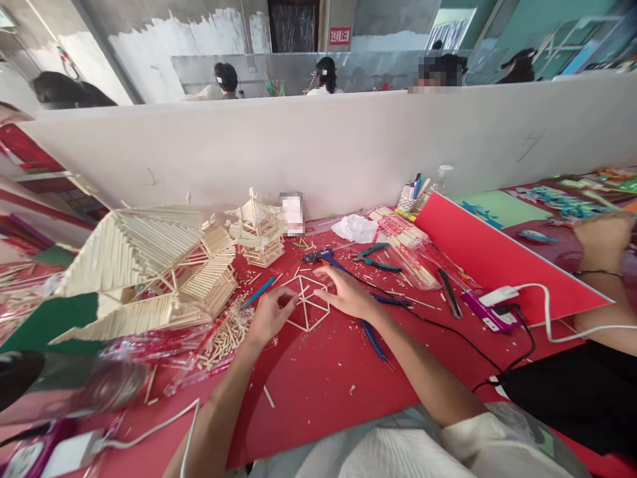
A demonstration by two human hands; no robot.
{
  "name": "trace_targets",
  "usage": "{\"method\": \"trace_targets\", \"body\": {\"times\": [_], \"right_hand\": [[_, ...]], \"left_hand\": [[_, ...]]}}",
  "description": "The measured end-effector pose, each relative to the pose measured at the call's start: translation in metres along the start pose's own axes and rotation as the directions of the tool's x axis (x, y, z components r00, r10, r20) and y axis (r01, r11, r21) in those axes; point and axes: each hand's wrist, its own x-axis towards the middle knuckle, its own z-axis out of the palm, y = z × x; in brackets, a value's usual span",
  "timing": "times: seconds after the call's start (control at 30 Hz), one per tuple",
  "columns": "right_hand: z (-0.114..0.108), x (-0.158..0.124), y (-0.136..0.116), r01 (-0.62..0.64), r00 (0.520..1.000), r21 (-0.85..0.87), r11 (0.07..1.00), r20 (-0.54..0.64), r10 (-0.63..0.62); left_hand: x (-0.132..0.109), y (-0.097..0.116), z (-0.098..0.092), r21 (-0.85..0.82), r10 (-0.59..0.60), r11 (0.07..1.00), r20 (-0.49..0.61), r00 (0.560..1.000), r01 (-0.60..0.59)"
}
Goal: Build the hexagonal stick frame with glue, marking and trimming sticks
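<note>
A flat six-sided frame of thin wooden sticks [308, 328], with spokes meeting in its middle, lies on the red tabletop. From the left, my left hand [271, 313] reaches over it, thumb and forefinger closed at the spokes near the centre. My right hand [351, 293] hovers at the frame's right side, fingers stretched and thumb apart, holding nothing. Behind my hands lies a glue gun [324, 256], blue and black. Blue-handled pliers [375, 342] lie partly under my right forearm. A blue pen-like tool [257, 293] rests beside my left hand.
A large stick-built roofed model [134, 252] and a small stick pavilion [259, 232] stand left. Short stick pieces [226, 342] lie heaped nearby. Green-handled pliers [375, 257], packed sticks [408, 249], a knife [450, 293] and a purple power strip [490, 312] lie right. Another person's arm [604, 265] is far right.
</note>
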Motion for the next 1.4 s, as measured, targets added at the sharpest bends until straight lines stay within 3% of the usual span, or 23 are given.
{"method": "trace_targets", "body": {"times": [0.1,0.2,0.27,0.5,0.6,0.7,0.8,0.9,1.0,1.13,1.4], "right_hand": [[-0.022,-0.023,0.001,-0.121,0.992,-0.337,0.934,-0.013,0.124],[-0.028,-0.053,0.009,-0.275,0.94,-0.614,0.739,-0.011,0.341],[-0.023,-0.07,0.015,-0.303,0.91,-0.705,0.641,-0.014,0.415],[-0.012,-0.083,0.015,-0.258,0.928,-0.804,0.535,-0.052,0.37],[-0.018,-0.077,0.008,-0.251,0.938,-0.779,0.574,-0.048,0.344],[-0.021,-0.065,-0.001,-0.239,0.957,-0.68,0.693,-0.047,0.285],[-0.019,-0.049,-0.012,-0.187,0.976,-0.447,0.875,0.017,0.218],[-0.011,-0.031,-0.021,-0.161,0.971,-0.199,0.967,0.144,0.191],[-0.002,-0.019,-0.025,-0.138,0.964,-0.05,0.989,0.221,0.146],[0.007,-0.012,-0.026,-0.127,0.965,0.063,0.99,0.239,0.108],[0.012,-0.011,-0.026,-0.137,0.955,0.074,0.988,0.275,0.112]], "left_hand": [[0.001,-0.002,-0.004,0.038,-0.014,0.999,-0.067,0.998,0.016],[0.002,-0.004,-0.006,0.057,-0.026,0.998,-0.12,0.992,0.033],[0.003,-0.005,-0.007,0.061,-0.032,0.997,-0.146,0.989,0.041],[0.004,-0.007,-0.007,0.067,-0.007,0.998,-0.197,0.98,0.021],[0.004,-0.007,-0.007,0.067,0.005,0.998,-0.229,0.973,0.011],[0.003,-0.005,-0.007,0.054,0.029,0.998,-0.256,0.966,-0.015],[0.002,-0.002,-0.006,0.044,0.051,0.998,-0.275,0.96,-0.041],[0.001,0.0,-0.007,0.065,0.063,0.997,-0.28,0.958,-0.047],[0.0,0.001,-0.008,0.1,0.067,0.994,-0.271,0.96,-0.041],[-0.001,0.002,-0.008,0.139,0.077,0.989,-0.26,0.962,-0.042],[-0.002,0.005,-0.008,0.247,0.107,0.967,-0.202,0.974,-0.055]]}}
